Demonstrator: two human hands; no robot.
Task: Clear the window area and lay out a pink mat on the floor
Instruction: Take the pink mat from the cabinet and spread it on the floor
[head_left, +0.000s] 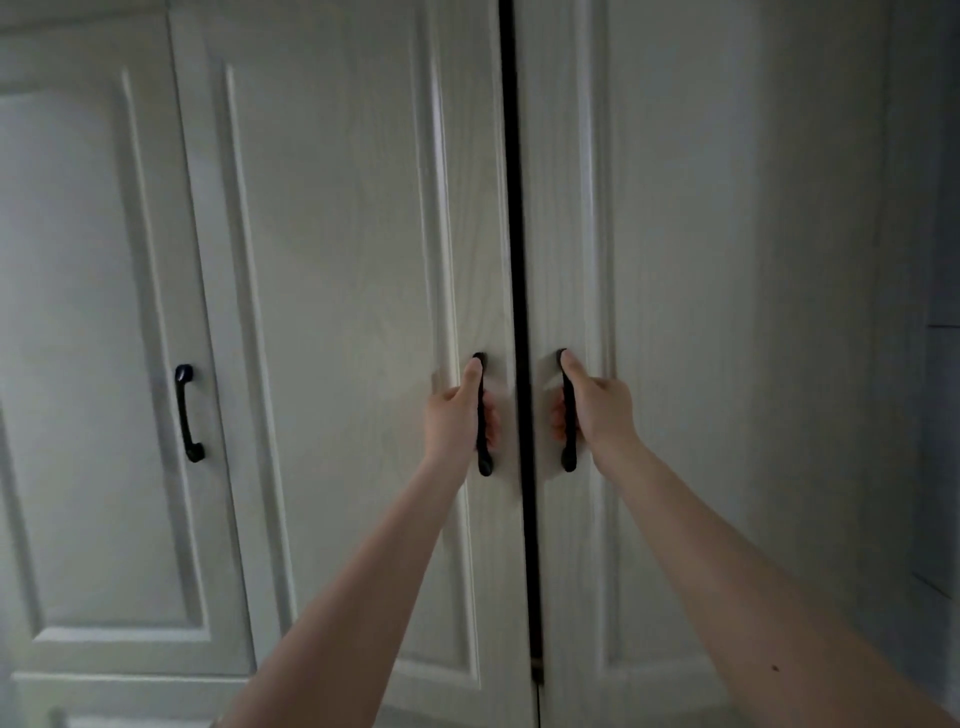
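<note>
Pink mat is nowhere in sight, perhaps behind these doors. Nearest, the left hand (453, 415) curls round one black curved metal handle (482, 415), the right hand (597, 410) round its twin (569, 415). Beyond, the white panelled wooden wardrobe doors (337, 260) are barely parted; a hard pull might spill stored things.

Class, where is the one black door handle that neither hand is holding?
In the head view, the free black curved metal handle sits at the left, on the white panelled door beside the pair whose handles the left hand and right hand grip.
</note>
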